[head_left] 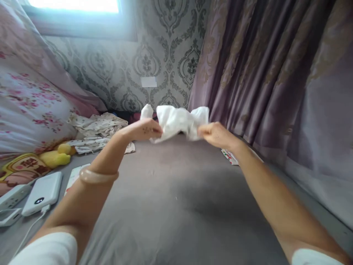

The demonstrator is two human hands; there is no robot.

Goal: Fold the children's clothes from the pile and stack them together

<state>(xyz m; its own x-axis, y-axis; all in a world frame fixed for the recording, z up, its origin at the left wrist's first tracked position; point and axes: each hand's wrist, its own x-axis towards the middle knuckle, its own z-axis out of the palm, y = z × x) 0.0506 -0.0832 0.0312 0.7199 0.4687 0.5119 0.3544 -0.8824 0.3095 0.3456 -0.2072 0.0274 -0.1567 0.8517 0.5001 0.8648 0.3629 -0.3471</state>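
A white piece of cloth (176, 120), perhaps a small garment, hangs in the air above the grey bed sheet (171, 206). It is blurred and bunched, so its exact kind is unclear. My left hand (146, 129) is closed in a pinch on its left side. On the right side my right hand (216, 134) grips it too, fingers curled and smeared a little by motion. Both arms reach forward, and a pale bangle (97, 176) circles the left forearm. The cloth's underside casts a dark shadow on the sheet.
Crumpled patterned clothes (100, 127) lie at the back left beside a yellow plush toy (55, 158). A white power bank (42, 193) with a cable and a power strip (13, 197) sit at the left. Purple curtains (261, 66) hang at the right, near a printed item (230, 156).
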